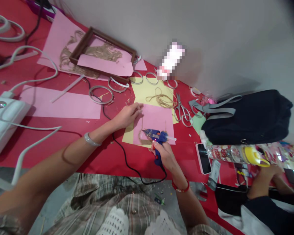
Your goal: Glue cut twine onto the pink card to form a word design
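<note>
My right hand [165,156] grips a blue hot glue gun [157,137], its nozzle pointing left over a strip of jute cord on a pink paper sheet [155,122]. My left hand [128,114] rests at that sheet's upper left corner, fingers pinched together on the cord end or paper edge. The pink sheet lies on a yellow sheet [149,93] that carries a loose coil of jute twine [163,99]. The gun's black cable [127,163] loops back toward me.
Scissors [182,111], several white rings [101,94], a wooden frame [103,55] on pink paper, a white device [2,120] with cables at left. A dark backpack [250,117], phone [204,158] and patterned bottle [232,153] lie right, beside another person's hand [264,178].
</note>
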Tool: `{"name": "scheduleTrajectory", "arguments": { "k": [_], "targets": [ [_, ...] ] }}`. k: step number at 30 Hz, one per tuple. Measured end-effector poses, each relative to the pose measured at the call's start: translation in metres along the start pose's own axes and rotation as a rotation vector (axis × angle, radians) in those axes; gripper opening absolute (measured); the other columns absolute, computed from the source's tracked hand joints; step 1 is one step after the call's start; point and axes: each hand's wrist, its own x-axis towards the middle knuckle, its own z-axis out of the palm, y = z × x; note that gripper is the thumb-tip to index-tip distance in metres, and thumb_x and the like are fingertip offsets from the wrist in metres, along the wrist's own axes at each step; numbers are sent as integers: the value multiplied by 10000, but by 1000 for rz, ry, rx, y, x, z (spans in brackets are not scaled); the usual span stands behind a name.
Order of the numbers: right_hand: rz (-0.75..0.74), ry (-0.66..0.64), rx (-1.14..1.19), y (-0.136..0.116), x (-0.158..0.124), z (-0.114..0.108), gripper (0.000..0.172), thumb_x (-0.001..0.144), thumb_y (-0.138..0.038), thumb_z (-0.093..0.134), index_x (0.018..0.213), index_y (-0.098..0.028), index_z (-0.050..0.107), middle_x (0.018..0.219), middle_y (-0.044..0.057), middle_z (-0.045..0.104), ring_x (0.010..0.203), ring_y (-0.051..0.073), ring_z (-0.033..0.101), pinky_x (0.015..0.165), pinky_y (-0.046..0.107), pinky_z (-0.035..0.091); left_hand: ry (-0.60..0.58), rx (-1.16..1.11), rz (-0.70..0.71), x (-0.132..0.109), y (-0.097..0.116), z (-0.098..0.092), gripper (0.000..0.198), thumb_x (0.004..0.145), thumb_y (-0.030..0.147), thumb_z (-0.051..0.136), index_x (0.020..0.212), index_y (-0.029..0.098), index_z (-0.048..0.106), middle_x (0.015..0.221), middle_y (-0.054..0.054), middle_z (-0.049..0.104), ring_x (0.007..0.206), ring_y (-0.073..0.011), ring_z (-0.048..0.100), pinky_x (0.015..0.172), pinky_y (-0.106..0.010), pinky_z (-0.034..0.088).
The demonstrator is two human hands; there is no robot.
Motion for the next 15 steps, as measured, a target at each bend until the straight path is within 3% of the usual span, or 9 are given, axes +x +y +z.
{"name": "scheduleTrajectory", "arguments": {
  "k": [15],
  "targets": [
    [34, -3, -8, 8, -1, 0, 452, 914, -614, 598, 670, -235, 579, 597, -3, 540, 561, 157, 484, 624, 331, 437, 3, -1, -13, -1, 3, -1, 186, 996, 336, 486, 832, 248, 475, 1442, -140, 682, 1341, -278, 645, 1101, -438, 514]
  ]
}}
